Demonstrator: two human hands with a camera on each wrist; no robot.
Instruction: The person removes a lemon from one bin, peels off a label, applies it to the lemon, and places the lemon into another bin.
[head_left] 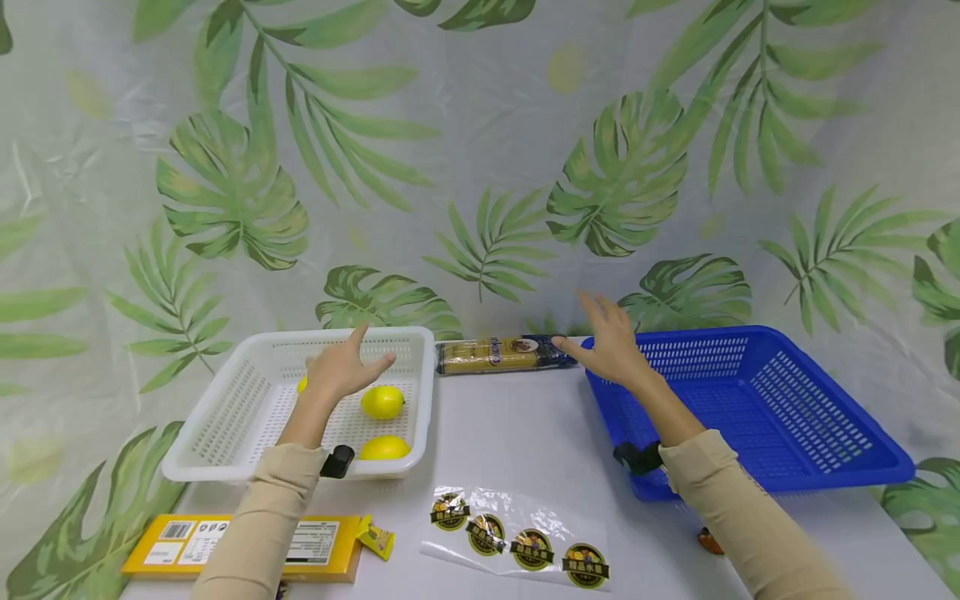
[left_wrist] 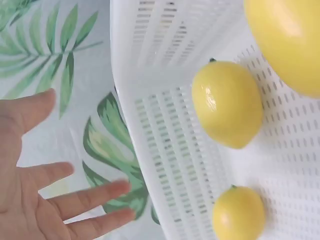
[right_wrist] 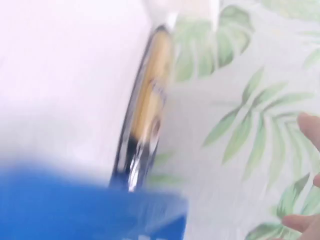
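Note:
My left hand (head_left: pixel 345 367) hovers open, fingers spread, over the white basket (head_left: pixel 210 472), and it holds nothing. Below it lie a lemon (head_left: pixel 382 402) and a second lemon (head_left: pixel 385 447); a third (head_left: pixel 302 384) peeks out behind the hand. The left wrist view shows the open palm (left_wrist: pixel 40 200) beside the basket wall (left_wrist: pixel 165 150), with one lemon (left_wrist: pixel 227 102) and another (left_wrist: pixel 239 212) inside. My right hand (head_left: pixel 607 342) is open and empty above the blue basket's (head_left: pixel 735 417) far left corner, close to a spaghetti pack (head_left: pixel 498 354). The right wrist view is blurred: spaghetti pack (right_wrist: pixel 145 100), blue basket (right_wrist: pixel 75 210).
A clear bag with round stickers (head_left: pixel 517 542) lies at the table's front middle. At the front left a yellow flat box (head_left: pixel 225 546) sits with a small yellow wrapper (head_left: pixel 375 537) beside it. A leaf-print cloth hangs behind the table.

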